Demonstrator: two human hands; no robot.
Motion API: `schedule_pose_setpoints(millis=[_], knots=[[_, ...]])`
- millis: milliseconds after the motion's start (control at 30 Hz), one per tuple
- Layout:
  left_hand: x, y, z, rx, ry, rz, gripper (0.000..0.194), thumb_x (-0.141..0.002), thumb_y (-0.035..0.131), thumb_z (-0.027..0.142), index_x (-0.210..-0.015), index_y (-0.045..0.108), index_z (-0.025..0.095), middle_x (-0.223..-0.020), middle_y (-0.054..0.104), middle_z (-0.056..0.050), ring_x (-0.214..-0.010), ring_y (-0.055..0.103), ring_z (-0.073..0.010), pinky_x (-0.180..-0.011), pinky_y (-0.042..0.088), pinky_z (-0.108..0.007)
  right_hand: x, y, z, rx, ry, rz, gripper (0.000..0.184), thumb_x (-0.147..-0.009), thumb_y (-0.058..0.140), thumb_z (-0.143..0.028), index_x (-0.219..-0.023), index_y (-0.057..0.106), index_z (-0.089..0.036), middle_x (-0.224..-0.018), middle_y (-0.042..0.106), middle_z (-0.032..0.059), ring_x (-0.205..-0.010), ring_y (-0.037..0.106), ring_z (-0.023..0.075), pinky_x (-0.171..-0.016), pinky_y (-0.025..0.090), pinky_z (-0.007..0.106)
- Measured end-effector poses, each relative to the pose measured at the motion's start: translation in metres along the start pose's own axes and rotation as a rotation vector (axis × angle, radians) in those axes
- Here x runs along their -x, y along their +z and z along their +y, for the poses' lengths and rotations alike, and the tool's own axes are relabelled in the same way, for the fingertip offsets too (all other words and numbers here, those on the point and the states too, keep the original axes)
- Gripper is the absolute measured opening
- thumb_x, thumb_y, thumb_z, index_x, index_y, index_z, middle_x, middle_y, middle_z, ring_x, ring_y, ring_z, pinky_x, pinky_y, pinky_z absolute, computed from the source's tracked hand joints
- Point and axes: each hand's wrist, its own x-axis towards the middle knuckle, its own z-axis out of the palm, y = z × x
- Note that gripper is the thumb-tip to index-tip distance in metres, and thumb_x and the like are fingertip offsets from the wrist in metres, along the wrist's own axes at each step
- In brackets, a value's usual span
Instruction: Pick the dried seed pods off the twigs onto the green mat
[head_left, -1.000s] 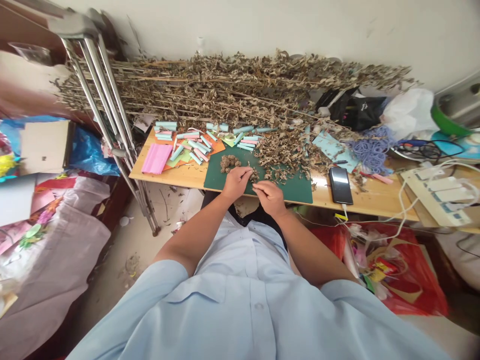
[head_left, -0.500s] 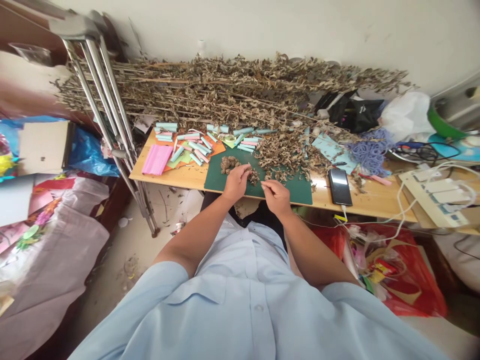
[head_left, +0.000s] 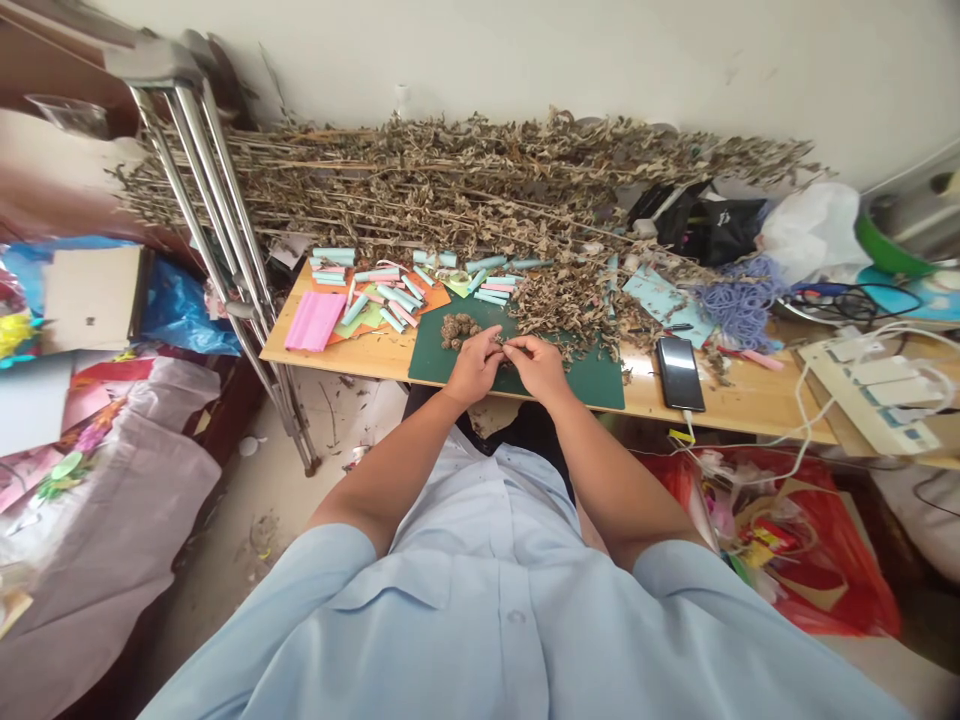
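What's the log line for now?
left hand: fingertips at right hand | held item: unclear | under: green cutting mat | near: dried seed clusters

There is room to pass over the right side of the green mat (head_left: 592,385). Dry leaves (head_left: 570,310) block the way behind it (a big messy heap), and metal crutches (head_left: 217,230) stand in the way at the left end of the table (head_left: 375,358).

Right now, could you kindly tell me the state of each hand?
Left hand: curled, cannot tell if holding anything.
Right hand: pinched, cannot tell if holding anything.
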Motion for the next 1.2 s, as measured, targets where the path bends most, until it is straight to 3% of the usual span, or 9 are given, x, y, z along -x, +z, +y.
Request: schedule_pose_setpoints(millis=[100, 200, 300, 567, 800, 1000, 1200], knots=[[-0.001, -0.002, 0.003, -0.016, -0.025, 0.032, 0.033, -0.094, 0.056, 0.02, -0.127, 0.06, 0.017, -0.101, 0.074, -0.009, -0.113, 0.065, -0.0237, -0.106, 0.047, -0.043, -0.002, 0.002, 0.002, 0.011, -0.014, 0.004, 0.027, -0.087, 0.064, -0.046, -0.085, 0.072, -0.02, -0.075, 0.072, 0.0023, -0.064, 0.062, 0.0163, -0.063, 0.053, 0.03], [0.0, -0.005, 0.008, -0.035, -0.032, 0.039, 0.015, -0.096, 0.055, 0.023, -0.101, 0.069, 0.019, -0.097, 0.073, -0.007, -0.098, 0.066, -0.0204, -0.097, 0.05, -0.038, 0.0, 0.002, 0.004, 0.03, -0.036, 0.042, 0.029, -0.09, 0.06, -0.048, -0.087, 0.07, -0.021, -0.071, 0.069, 0.0013, -0.064, 0.061, 0.0167, -0.063, 0.052, 0.03], [0.0, -0.007, 0.01, -0.046, -0.024, 0.036, 0.016, -0.096, 0.054, 0.023, -0.09, 0.069, 0.02, -0.087, 0.071, -0.005, -0.09, 0.064, -0.0182, -0.091, 0.05, -0.034, 0.001, 0.001, 0.006, 0.042, -0.045, 0.054, 0.029, -0.091, 0.058, -0.049, -0.087, 0.068, -0.022, -0.067, 0.066, 0.0001, -0.063, 0.059, 0.0169, -0.063, 0.052, 0.031], [0.0, -0.006, 0.009, -0.063, -0.025, 0.045, 0.017, -0.096, 0.055, 0.021, -0.085, 0.068, 0.019, -0.085, 0.069, -0.004, -0.088, 0.063, -0.0174, -0.088, 0.049, -0.032, 0.003, 0.006, 0.009, -0.008, -0.032, 0.131, 0.031, -0.095, 0.053, -0.05, -0.088, 0.066, -0.022, -0.06, 0.059, -0.0012, -0.06, 0.059, 0.0182, -0.063, 0.052, 0.033], [0.0, -0.006, 0.008, -0.024, -0.024, 0.083, 0.023, -0.098, 0.053, 0.025, -0.085, 0.07, 0.019, -0.082, 0.069, -0.004, -0.085, 0.064, -0.017, -0.088, 0.05, -0.032, 0.002, 0.004, 0.011, 0.013, 0.052, 0.099, 0.033, -0.093, 0.054, -0.053, -0.09, 0.066, -0.022, -0.059, 0.058, -0.0011, -0.056, 0.054, 0.0177, -0.058, 0.047, 0.032], [-0.002, -0.002, 0.004, -0.052, -0.006, 0.093, 0.021, -0.098, 0.055, 0.026, -0.106, 0.072, 0.019, -0.095, 0.074, -0.007, -0.094, 0.067, -0.0197, -0.094, 0.052, -0.036, 0.005, 0.004, -0.001, 0.058, 0.098, 0.082, 0.03, -0.088, 0.059, -0.048, -0.086, 0.069, -0.021, -0.069, 0.066, 0.0013, -0.063, 0.057, 0.0174, -0.064, 0.046, 0.031], [-0.003, -0.001, 0.003, -0.076, 0.049, 0.061, 0.022, -0.098, 0.054, 0.024, -0.101, 0.076, 0.021, -0.095, 0.075, -0.007, -0.091, 0.066, -0.0196, -0.089, 0.052, -0.035, 0.006, 0.004, -0.01, 0.126, 0.093, 0.08, 0.031, -0.086, 0.059, -0.047, -0.088, 0.071, -0.019, -0.075, 0.069, 0.0031, -0.067, 0.058, 0.0179, -0.068, 0.046, 0.031]])
